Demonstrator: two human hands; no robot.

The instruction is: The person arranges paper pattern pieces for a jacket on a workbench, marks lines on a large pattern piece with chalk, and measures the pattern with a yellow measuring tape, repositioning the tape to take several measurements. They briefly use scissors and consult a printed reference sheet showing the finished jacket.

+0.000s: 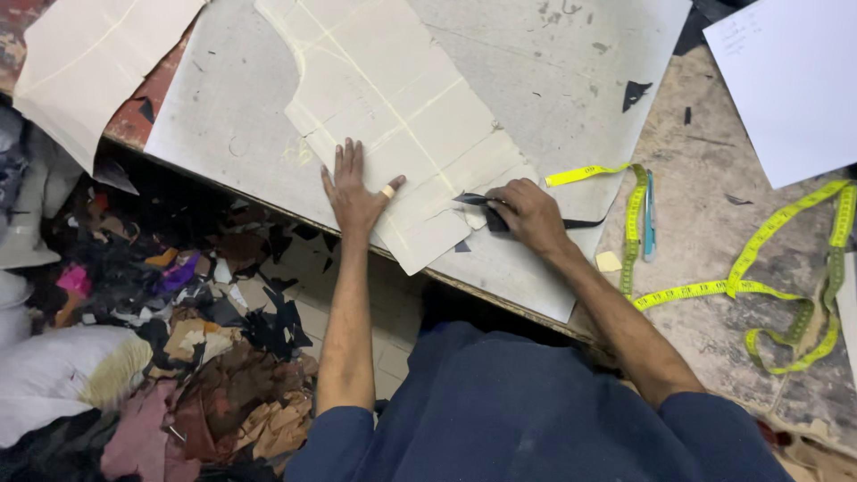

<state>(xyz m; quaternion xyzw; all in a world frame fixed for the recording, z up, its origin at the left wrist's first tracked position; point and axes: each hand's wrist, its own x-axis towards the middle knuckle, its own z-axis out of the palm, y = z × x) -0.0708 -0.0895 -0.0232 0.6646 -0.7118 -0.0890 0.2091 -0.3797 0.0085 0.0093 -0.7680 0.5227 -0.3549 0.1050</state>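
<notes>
We press the left hand [355, 195] flat on the cream card pattern piece [402, 116], mid-surface; the right hand [528, 214] is clamped on a dark blade [475, 200] at its near edge. Advisable: firm pressure, blade tight against the edge.

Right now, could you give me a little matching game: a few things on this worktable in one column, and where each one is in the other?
Things:
1. left hand
2. right hand
3. tape measure
4. fabric scraps

Places:
A. heaped on the floor beside the table
B. flat on the cream paper pattern
C. gripping a dark blade at the pattern's edge
D. trailing across the table at the person's right

Pairs: 1-B, 2-C, 3-D, 4-A
</notes>
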